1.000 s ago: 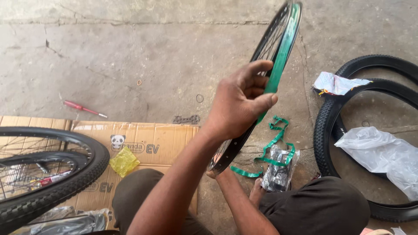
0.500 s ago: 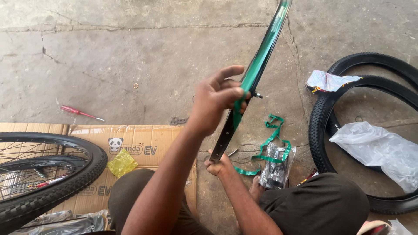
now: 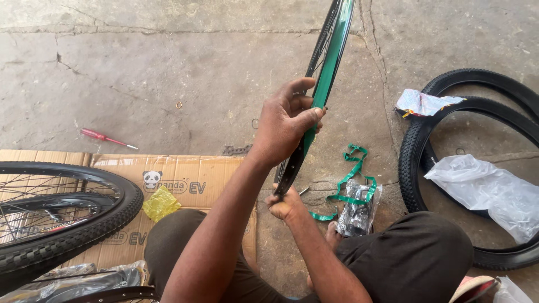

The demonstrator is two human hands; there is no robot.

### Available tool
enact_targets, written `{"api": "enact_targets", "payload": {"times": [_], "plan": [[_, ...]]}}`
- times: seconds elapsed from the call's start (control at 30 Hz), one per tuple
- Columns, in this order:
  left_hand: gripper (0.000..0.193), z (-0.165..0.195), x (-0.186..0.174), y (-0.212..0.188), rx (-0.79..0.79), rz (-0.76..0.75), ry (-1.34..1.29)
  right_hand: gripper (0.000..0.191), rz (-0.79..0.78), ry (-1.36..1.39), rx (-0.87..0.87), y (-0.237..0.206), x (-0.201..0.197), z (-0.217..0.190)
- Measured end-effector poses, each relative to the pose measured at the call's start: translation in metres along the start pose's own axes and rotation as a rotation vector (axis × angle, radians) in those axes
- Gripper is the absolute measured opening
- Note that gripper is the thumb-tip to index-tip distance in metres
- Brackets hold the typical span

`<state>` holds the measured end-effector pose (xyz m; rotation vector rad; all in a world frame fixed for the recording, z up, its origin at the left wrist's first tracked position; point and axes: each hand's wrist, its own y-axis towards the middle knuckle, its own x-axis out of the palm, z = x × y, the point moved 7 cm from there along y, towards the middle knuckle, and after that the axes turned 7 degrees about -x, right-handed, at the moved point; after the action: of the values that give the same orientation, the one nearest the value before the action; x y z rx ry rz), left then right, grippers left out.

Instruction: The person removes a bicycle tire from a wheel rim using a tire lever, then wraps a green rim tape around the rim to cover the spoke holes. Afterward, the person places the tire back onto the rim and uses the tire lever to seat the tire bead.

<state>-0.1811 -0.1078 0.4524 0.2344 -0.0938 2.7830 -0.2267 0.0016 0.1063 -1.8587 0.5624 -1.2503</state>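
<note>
Head view: left hand (image 3: 286, 120) is gripping the bare wheel rim (image 3: 325, 73) mid-arc, thumb pressing green rim tape (image 3: 331, 56) into the channel. Right hand (image 3: 286, 203) is closing round the rim's low end, steadying it upright over the concrete floor (image 3: 168, 84). Rim looks stiff and light, spokes fragile: grip the sidewalls. Tape is thin and floppy, its loose tail (image 3: 351, 179) lying on the floor near a tyre (image 3: 415, 163).

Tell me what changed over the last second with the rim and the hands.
The rim turned from slanted to nearly edge-on, and the left hand slid lower along its green strip. The right hand still grips the rim's bottom. Screwdriver, cardboard and tyres stayed put.
</note>
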Motion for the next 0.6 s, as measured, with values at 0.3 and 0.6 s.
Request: {"api": "enact_targets", "payload": {"times": [0.3, 0.6], "plan": [[0.056, -0.01, 0.01, 0.004, 0.053, 0.003, 0.088, 0.021, -0.08, 0.115, 0.066, 0.003, -0.002, -0.012], [0.062, -0.021, -0.001, 0.02, 0.058, -0.035, -0.14, 0.027, -0.165, 0.224, 0.06, -0.012, 0.01, -0.034]]}}
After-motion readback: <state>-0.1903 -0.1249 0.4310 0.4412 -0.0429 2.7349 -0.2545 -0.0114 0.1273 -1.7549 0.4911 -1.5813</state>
